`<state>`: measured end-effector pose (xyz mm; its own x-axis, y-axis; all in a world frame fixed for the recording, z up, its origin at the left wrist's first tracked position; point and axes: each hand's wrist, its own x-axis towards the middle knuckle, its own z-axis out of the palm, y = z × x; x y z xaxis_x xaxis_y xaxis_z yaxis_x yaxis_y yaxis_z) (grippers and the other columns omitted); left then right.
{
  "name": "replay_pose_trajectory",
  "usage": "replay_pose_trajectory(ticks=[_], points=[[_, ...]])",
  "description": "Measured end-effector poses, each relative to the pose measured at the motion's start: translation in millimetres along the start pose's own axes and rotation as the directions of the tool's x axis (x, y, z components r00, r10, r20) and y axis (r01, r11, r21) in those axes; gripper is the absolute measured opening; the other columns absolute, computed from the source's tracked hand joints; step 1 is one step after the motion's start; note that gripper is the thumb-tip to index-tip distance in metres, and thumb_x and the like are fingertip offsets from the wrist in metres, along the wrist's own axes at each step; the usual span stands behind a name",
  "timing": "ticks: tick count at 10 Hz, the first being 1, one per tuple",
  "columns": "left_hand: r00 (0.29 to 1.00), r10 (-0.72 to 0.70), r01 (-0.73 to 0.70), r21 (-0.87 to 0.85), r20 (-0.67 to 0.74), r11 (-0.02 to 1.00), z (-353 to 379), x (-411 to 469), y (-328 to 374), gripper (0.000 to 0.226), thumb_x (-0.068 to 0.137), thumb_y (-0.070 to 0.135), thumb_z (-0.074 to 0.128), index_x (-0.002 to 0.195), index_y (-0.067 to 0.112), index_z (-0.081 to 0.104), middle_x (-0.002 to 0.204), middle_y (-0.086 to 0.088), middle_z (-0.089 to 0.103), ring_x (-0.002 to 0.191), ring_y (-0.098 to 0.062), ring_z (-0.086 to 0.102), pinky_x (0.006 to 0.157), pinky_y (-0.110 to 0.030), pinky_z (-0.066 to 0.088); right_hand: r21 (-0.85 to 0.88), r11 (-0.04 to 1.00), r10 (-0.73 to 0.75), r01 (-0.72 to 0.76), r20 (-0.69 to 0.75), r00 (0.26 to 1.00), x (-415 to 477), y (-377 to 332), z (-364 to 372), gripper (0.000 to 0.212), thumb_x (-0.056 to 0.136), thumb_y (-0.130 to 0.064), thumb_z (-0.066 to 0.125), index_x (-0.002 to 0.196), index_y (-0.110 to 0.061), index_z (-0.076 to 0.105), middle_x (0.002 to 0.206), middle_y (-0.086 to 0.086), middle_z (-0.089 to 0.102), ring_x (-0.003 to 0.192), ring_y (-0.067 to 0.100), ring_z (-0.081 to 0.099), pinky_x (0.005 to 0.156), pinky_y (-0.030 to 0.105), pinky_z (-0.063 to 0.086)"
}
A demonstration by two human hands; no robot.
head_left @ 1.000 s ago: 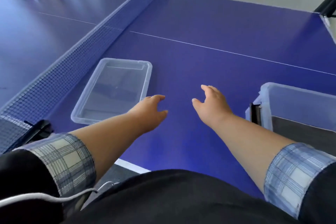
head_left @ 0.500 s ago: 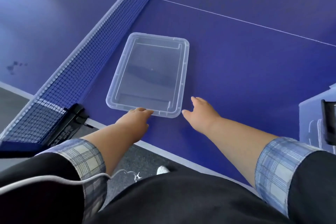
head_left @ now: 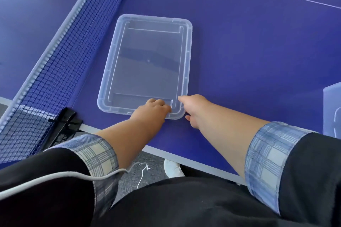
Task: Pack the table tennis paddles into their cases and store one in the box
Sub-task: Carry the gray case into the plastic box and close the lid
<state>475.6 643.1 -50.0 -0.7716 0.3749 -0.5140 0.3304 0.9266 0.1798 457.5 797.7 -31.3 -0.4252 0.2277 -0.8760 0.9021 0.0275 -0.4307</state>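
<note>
Clear glossy plastic lid [head_left: 147, 64] on smooth matt table [head_left: 249, 51]; woven mesh net [head_left: 60, 57].
</note>
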Motion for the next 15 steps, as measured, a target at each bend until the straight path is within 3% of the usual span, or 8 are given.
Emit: replay_pose_trajectory(ticks=[2, 4, 7, 9, 10, 12, 14, 15], points=[[0.992, 0.11, -0.092, 0.23, -0.067, 0.969, -5, 4, 6, 0.034, 0.099, 0.021, 0.048, 0.132, 0.018, 0.046, 0.129, -0.003, 0.049, 0.12, -0.026, 0.046, 0.092, -0.038, 0.043, -0.078, 0.997, -0.019, 0.016, -0.042, 0.999, 5, -1, 10, 0.018, 0.093, -0.026, 0.059, 0.106, -0.016, 0.052, 0.088, 0.004, 0.05, 0.069, 0.024, 0.045, 0.058, 0.032, 0.039], [0.965, 0.174, -0.137, 0.19, -0.197, 0.972, -35, -4, 22, 0.045, 0.091, 0.012, 0.049, 0.135, 0.015, 0.044, 0.125, -0.005, 0.048, 0.115, -0.028, 0.048, 0.092, -0.037, 0.044, 0.288, 0.953, -0.116, 0.093, 0.063, 0.991, -13, -9, 0, 0.036, 0.098, -0.017, 0.06, 0.133, -0.022, 0.053, 0.118, 0.012, 0.069, 0.079, 0.029, 0.075, 0.071, 0.041, 0.063], [0.906, 0.263, -0.244, 0.098, -0.331, 0.965, -118, -2, 61, 0.04, 0.091, 0.05, 0.058, 0.119, 0.023, 0.05, 0.115, -0.001, 0.052, 0.112, -0.027, 0.052, 0.08, -0.041, 0.047, 0.409, 0.836, -0.428, 0.366, 0.066, 0.902, -72, -48, -85, 0.015, 0.098, -0.005, 0.054, 0.1, -0.015, 0.065, 0.085, 0.009, 0.078, 0.07, 0.033, 0.075, 0.055, 0.03, 0.058], [0.882, 0.372, -0.326, 0.197, -0.288, 0.925, -173, 8, 140, 0.038, 0.093, 0.031, 0.063, 0.128, 0.02, 0.05, 0.119, -0.001, 0.052, 0.108, -0.025, 0.056, 0.07, -0.03, 0.038, 0.651, 0.651, -0.545, 0.391, 0.043, 0.837, -99, -38, -149, 0.018, 0.104, -0.014, 0.05, 0.108, -0.008, 0.066, 0.106, 0.018, 0.072, 0.096, 0.029, 0.073, 0.102, 0.047, 0.052], [0.888, 0.37, -0.334, 0.17, -0.271, 0.927, -196, 7, 187, 0.024, 0.092, 0.021, 0.058, 0.115, 0.018, 0.055, 0.113, -0.001, 0.055, 0.088, -0.023, 0.058, 0.062, -0.03, 0.041, 0.748, 0.557, -0.6, 0.36, 0.064, 0.797, -113, -26, -165, 0.03, 0.102, -0.023, 0.055, 0.13, -0.017, 0.063, 0.128, 0.007, 0.071, 0.113, 0.021, 0.07, 0.105, 0.048, 0.05], [0.82, 0.459, -0.467, 0.065, -0.342, 0.882, -204, -5, 268, 0.014, 0.092, 0.029, 0.058, 0.101, 0.019, 0.053, 0.101, -0.003, 0.056, 0.085, -0.023, 0.056, 0.071, -0.031, 0.044, 0.754, 0.459, -0.614, 0.47, -0.113, 0.781, -132, -5, -219, 0.024, 0.099, -0.027, 0.056, 0.115, -0.03, 0.073, 0.11, -0.002, 0.076, 0.092, 0.011, 0.072, 0.075, 0.035, 0.06], [0.828, 0.488, -0.517, -0.038, -0.278, 0.855, -191, -16, 355, 0.026, 0.089, 0.037, 0.06, 0.114, 0.028, 0.061, 0.1, 0.009, 0.06, 0.077, -0.014, 0.063, 0.063, -0.029, 0.051, 0.802, 0.298, -0.46, 0.518, -0.355, 0.814, -137, 32, -313, 0.023, 0.105, -0.026, 0.043, 0.115, -0.023, 0.063, 0.101, 0.009, 0.074, 0.083, 0.022, 0.075, 0.07, 0.04, 0.062], [0.829, 0.492, -0.52, -0.045, -0.265, 0.853, -181, -20, 401, 0.028, 0.089, 0.042, 0.057, 0.116, 0.035, 0.06, 0.105, 0.01, 0.056, 0.071, -0.011, 0.061, 0.058, -0.03, 0.052, 0.809, 0.273, -0.428, 0.521, -0.383, 0.818, -138, 51, -375, 0.035, 0.108, -0.029, 0.036, 0.13, -0.012, 0.057, 0.12, 0.022, 0.069, 0.084, 0.026, 0.075, 0.059, 0.036, 0.062]])
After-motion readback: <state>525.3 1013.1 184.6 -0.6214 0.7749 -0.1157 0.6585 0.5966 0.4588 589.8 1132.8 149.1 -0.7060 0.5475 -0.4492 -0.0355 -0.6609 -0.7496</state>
